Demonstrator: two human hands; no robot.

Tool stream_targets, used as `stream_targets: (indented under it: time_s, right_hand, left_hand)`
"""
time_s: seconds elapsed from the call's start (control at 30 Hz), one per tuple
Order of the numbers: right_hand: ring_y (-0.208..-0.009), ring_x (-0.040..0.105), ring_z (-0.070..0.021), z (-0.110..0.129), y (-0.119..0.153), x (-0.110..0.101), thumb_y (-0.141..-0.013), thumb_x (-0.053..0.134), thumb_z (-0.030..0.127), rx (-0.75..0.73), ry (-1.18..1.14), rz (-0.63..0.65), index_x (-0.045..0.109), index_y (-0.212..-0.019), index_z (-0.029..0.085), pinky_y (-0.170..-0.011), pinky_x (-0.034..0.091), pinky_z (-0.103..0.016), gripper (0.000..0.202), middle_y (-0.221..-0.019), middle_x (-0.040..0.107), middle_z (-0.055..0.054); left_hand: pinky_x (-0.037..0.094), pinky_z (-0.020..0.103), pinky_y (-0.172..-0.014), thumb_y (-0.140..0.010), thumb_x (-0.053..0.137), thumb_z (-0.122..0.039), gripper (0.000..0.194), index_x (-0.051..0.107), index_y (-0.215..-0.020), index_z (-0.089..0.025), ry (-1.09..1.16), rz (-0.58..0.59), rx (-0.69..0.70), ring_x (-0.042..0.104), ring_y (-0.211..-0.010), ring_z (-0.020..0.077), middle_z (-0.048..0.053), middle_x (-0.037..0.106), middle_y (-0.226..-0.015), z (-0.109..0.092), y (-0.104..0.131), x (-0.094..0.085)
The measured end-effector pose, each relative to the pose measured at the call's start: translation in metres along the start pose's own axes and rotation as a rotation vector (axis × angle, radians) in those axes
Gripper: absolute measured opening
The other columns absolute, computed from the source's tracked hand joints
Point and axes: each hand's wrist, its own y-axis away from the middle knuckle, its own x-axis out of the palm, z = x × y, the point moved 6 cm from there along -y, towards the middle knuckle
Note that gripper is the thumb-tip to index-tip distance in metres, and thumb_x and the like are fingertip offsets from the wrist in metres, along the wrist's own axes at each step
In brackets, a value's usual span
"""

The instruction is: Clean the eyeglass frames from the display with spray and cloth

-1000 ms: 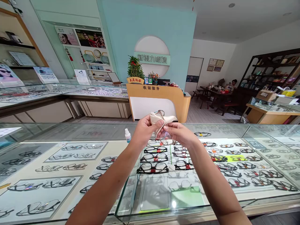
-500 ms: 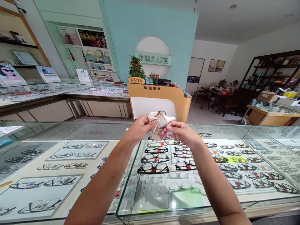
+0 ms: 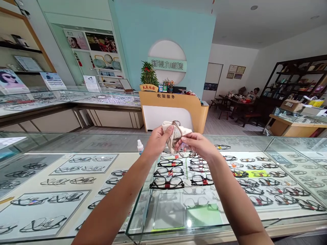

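Note:
Held above the glass display case (image 3: 168, 200) is a pair of thin-framed eyeglasses (image 3: 182, 130), with a cream cloth (image 3: 167, 126) folded about one lens. My left hand (image 3: 161, 137) is closed on the cloth, its thumb pressing it against that lens. The fingers of my right hand (image 3: 198, 143) pinch the glasses' frame near the middle, and the other lens hangs below them. Part of the frame is hidden by the cloth and my fingers. Just left of my left hand, a small white bottle (image 3: 140, 147) stands on the glass.
Rows of dark-rimmed glasses (image 3: 167, 183) lie inside the case under the glass. More frames rest on trays (image 3: 84, 163) at the left. Beyond stands a wooden cashier counter (image 3: 173, 102) with a plant (image 3: 149, 75). A person (image 3: 254, 94) sits at a table at the back right.
My left hand and forearm have shifted slightly right, with the thumb moving across the cloth over the lens. The white bottle, mostly covered before, now shows. My right hand stays nearly still.

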Motion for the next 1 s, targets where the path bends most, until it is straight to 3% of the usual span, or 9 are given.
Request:
stream_targets:
  time_s: [0.13,0.2,0.33,0.47,0.57,0.7,0.8,0.9,1.0]
  right_hand:
    - [-0.085,0.074,-0.0198,0.004,0.001,-0.002,-0.084,0.088,0.048,-0.022,-0.045,-0.003,0.079,-0.086,0.020,-0.076,0.053,-0.031,0.029,-0.092,0.081,-0.008]
    - [-0.085,0.073,-0.0196,0.003,0.001,0.000,-0.084,0.087,0.049,-0.013,-0.043,0.006,0.080,-0.089,0.020,-0.076,0.053,-0.031,0.031,-0.091,0.080,-0.008]
    - [-0.087,0.072,-0.0192,0.000,0.000,0.006,-0.084,0.087,0.053,0.001,-0.006,0.040,0.080,-0.092,0.018,-0.077,0.052,-0.030,0.036,-0.092,0.080,-0.009]
    - [-0.089,0.072,-0.0187,-0.002,0.000,0.007,-0.085,0.087,0.050,0.000,0.012,0.046,0.081,-0.090,0.017,-0.077,0.051,-0.029,0.034,-0.094,0.081,-0.009]
    - [-0.088,0.072,-0.0181,0.001,0.001,0.003,-0.088,0.084,0.048,-0.025,0.011,0.036,0.082,-0.091,0.018,-0.077,0.051,-0.030,0.030,-0.096,0.081,-0.009]
    - [-0.086,0.073,-0.0190,0.004,0.002,-0.002,-0.088,0.084,0.050,-0.038,-0.008,0.036,0.081,-0.092,0.019,-0.076,0.052,-0.030,0.031,-0.092,0.081,-0.008]
    - [-0.088,0.073,-0.0192,0.002,0.001,0.000,-0.088,0.084,0.052,-0.020,0.025,0.063,0.081,-0.096,0.018,-0.075,0.050,-0.030,0.034,-0.092,0.081,-0.008]
    - [-0.087,0.072,-0.0184,-0.001,0.000,0.006,-0.089,0.082,0.053,-0.014,0.070,0.090,0.081,-0.095,0.017,-0.076,0.048,-0.030,0.037,-0.093,0.081,-0.009]
    - [-0.086,0.072,-0.0179,-0.003,0.000,0.006,-0.088,0.083,0.053,-0.017,0.057,0.066,0.082,-0.092,0.017,-0.075,0.050,-0.029,0.036,-0.095,0.082,-0.009]
  left_hand:
    - [0.059,0.032,-0.061,-0.078,0.090,-0.055,0.052,0.066,-0.106,-0.018,0.017,0.159,-0.058,0.071,-0.062,0.0190,0.004,0.076,-0.079,-0.002,-0.002,0.000]
    - [0.057,0.029,-0.059,-0.076,0.094,-0.048,0.056,0.063,-0.113,-0.019,0.027,0.178,-0.028,0.069,-0.059,0.0173,0.002,0.074,-0.075,-0.005,0.000,0.007]
    - [0.047,0.023,-0.046,-0.079,0.090,-0.052,0.048,0.062,-0.102,-0.020,0.036,0.028,0.061,0.055,-0.044,0.0110,-0.006,0.062,-0.059,-0.006,0.005,0.018]
    - [0.048,0.023,-0.045,-0.084,0.082,-0.063,0.049,0.065,-0.092,-0.018,0.011,-0.144,0.122,0.057,-0.045,0.0101,-0.002,0.067,-0.066,-0.004,0.005,0.006]
    - [0.053,0.027,-0.048,-0.086,0.078,-0.068,0.052,0.065,-0.088,-0.017,0.040,0.013,0.042,0.063,-0.048,0.0154,0.002,0.069,-0.064,-0.002,-0.001,0.000]
    - [0.060,0.031,-0.060,-0.078,0.092,-0.052,0.052,0.067,-0.108,-0.016,0.080,0.205,-0.036,0.072,-0.061,0.0188,0.005,0.076,-0.079,-0.003,-0.002,0.005]
    - [0.053,0.024,-0.051,-0.076,0.094,-0.046,0.052,0.066,-0.110,-0.019,0.074,0.122,0.024,0.063,-0.051,0.0126,-0.001,0.072,-0.072,-0.002,0.001,0.013]
    - [0.044,0.021,-0.044,-0.082,0.087,-0.057,0.046,0.065,-0.093,-0.019,0.051,-0.099,0.123,0.052,-0.043,0.0077,-0.005,0.063,-0.062,0.001,0.004,0.011]
    - [0.047,0.022,-0.046,-0.084,0.082,-0.066,0.051,0.064,-0.085,-0.018,0.041,-0.169,0.147,0.056,-0.047,0.0098,-0.002,0.065,-0.064,0.001,0.002,0.002]
